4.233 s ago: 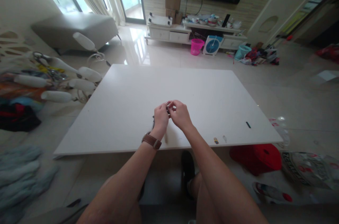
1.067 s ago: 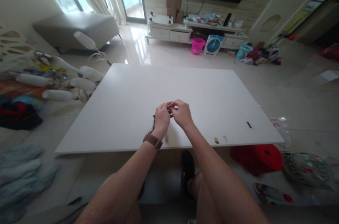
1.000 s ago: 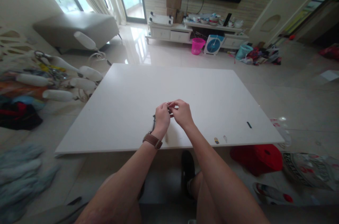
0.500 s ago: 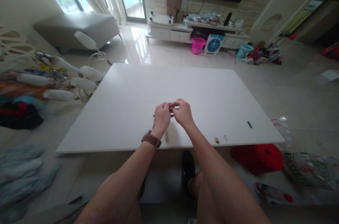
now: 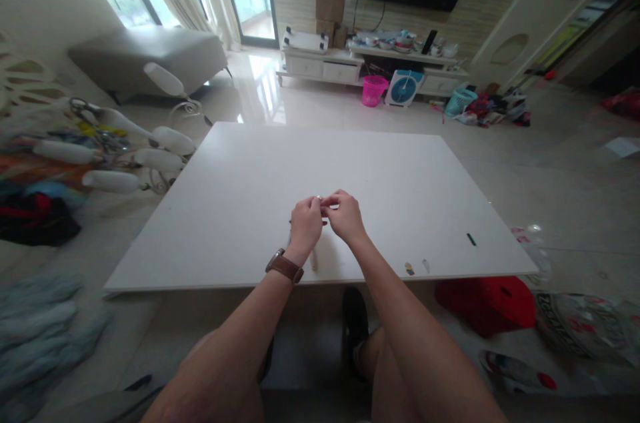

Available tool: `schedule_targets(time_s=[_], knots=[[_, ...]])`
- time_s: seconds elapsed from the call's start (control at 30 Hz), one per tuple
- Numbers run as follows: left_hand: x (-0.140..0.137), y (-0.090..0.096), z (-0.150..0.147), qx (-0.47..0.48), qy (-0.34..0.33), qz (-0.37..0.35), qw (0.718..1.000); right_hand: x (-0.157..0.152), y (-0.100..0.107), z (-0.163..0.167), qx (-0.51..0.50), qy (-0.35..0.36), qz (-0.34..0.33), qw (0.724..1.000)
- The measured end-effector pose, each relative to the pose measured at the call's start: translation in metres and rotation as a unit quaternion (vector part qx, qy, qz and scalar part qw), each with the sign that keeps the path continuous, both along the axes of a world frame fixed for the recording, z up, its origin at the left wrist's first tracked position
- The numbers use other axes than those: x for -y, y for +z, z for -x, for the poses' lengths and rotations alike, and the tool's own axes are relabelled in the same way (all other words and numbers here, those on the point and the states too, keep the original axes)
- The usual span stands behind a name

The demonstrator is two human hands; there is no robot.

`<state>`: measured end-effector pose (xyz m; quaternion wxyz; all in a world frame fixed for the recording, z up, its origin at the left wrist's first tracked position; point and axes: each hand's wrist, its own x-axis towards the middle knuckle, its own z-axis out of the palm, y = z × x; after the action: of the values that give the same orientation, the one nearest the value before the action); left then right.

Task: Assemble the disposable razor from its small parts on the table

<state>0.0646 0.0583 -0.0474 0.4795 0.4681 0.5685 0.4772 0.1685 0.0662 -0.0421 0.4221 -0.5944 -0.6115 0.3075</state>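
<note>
Both hands meet over the front middle of a white table (image 5: 240,196). My left hand (image 5: 306,223), with a brown-strapped watch (image 5: 285,266) on its wrist, is closed with its fingertips pinched. My right hand (image 5: 345,215) is pinched closed against it, fingertips touching or nearly so. A tiny shiny bit (image 5: 319,198) shows at the left fingertips; the fingers hide most of it and its kind cannot be made out. Beneath the left wrist lies a thin pale stick-like thing (image 5: 315,259), partly covered by the hand.
Near the table's front right edge lie a small yellowish-dark piece (image 5: 409,269), a small clear piece (image 5: 426,265) and a dark green strip (image 5: 471,239). A red stool (image 5: 493,303) stands under the right corner. A white-shaded lamp (image 5: 160,159) is beside the table's left edge.
The whole view has shifted slightly, with the scene a little lower in the picture. Both hands keep the same pinched pose, with only slight finger movement.
</note>
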Motion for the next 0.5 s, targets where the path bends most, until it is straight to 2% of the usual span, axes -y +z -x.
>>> schedule_targets(time_s=[0.5], knots=[[0.002,0.0017,0.0035,-0.041,-0.001,-0.003,0.999,-0.0013,-0.0034,0.0003,-0.022,-0.004,0.02,1.0]])
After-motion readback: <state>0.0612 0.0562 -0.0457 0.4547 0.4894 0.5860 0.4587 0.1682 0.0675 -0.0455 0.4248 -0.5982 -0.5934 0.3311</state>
